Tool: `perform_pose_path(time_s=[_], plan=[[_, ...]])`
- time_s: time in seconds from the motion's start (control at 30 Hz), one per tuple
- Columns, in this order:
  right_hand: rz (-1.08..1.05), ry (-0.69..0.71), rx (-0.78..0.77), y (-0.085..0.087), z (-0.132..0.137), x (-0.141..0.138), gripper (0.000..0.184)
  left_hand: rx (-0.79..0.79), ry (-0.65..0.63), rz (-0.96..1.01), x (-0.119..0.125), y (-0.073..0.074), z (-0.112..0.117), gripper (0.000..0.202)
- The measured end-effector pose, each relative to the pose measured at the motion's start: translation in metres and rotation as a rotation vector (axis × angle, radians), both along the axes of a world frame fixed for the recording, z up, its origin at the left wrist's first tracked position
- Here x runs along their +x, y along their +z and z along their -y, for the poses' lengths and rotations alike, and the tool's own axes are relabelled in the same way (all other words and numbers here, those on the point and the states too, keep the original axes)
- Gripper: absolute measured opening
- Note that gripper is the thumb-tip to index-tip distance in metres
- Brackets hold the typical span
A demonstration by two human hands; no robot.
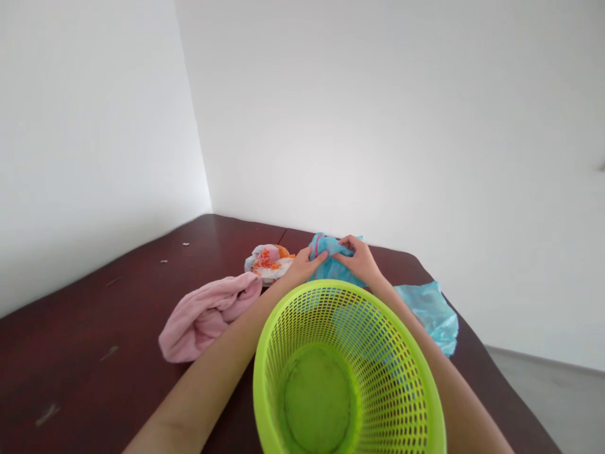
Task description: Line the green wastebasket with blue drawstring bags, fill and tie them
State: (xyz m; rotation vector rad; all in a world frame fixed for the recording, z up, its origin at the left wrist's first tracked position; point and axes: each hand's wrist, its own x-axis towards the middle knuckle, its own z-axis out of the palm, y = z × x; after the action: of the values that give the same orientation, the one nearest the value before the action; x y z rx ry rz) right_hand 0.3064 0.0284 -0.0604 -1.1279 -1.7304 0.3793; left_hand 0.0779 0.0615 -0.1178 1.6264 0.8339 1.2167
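My left hand (307,265) and my right hand (360,260) both grip a crumpled turquoise cloth (331,270) at the far side of the table, bunching it between them. A lime-green perforated plastic basket (302,304) stands in front of the cloth, between my forearms. Left of my left hand lies a white cloth with an orange print (268,263), and a rumpled pink towel (203,318) lies nearer. Beyond my right forearm is a pale blue cloth (430,314), spread loosely at the table's edge.
The dark maroon table (94,328) has a few small white flecks and scuffs. White walls (378,126) meet at a corner behind it. A grey floor (558,403) shows beyond the table's right edge.
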Motion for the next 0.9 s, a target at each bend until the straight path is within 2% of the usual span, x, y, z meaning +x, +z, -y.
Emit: perform_pose_path(time_s=[0.07, 0.17, 0.33, 0.43, 0.53, 0.6, 0.63, 0.7, 0.77, 0.83, 0.9], plan=[[0.139, -0.012, -0.069, 0.004, -0.002, 0.006, 0.041, -0.068, 0.018, 0.081, 0.0, 0.002, -0.004, 0.044], [0.4, -0.137, -0.153, 0.019, 0.012, 0.036, 0.035, -0.148, 0.027, 0.178, -0.011, 0.01, -0.011, 0.042], [0.799, -0.408, -0.229, 0.06, 0.065, 0.103, 0.016, -0.191, 0.056, 0.268, -0.039, 0.036, -0.013, 0.034], [0.859, -0.516, -0.193, 0.083, 0.109, 0.136, 0.017, -0.191, 0.034, 0.328, -0.049, 0.058, -0.006, 0.031], [0.738, -0.573, -0.016, 0.102, 0.159, 0.162, 0.018, -0.182, -0.068, 0.446, -0.055, 0.085, 0.01, 0.041], [0.569, -0.596, 0.059, 0.114, 0.196, 0.174, 0.021, -0.131, -0.144, 0.507, -0.061, 0.107, 0.029, 0.052], [0.465, -0.607, 0.05, 0.12, 0.216, 0.179, 0.024, -0.092, -0.172, 0.528, -0.064, 0.119, 0.042, 0.056], [0.251, -0.639, -0.013, 0.131, 0.257, 0.187, 0.036, -0.012, -0.208, 0.559, -0.074, 0.144, 0.077, 0.062], [0.08, -0.672, -0.032, 0.141, 0.299, 0.194, 0.048, 0.046, -0.215, 0.552, -0.087, 0.165, 0.118, 0.058], [-0.053, -0.708, 0.023, 0.147, 0.34, 0.203, 0.056, 0.08, -0.209, 0.447, -0.102, 0.18, 0.158, 0.053], [-0.169, -0.722, 0.055, 0.15, 0.376, 0.212, 0.059, 0.163, -0.117, 0.25, -0.119, 0.187, 0.191, 0.054]])
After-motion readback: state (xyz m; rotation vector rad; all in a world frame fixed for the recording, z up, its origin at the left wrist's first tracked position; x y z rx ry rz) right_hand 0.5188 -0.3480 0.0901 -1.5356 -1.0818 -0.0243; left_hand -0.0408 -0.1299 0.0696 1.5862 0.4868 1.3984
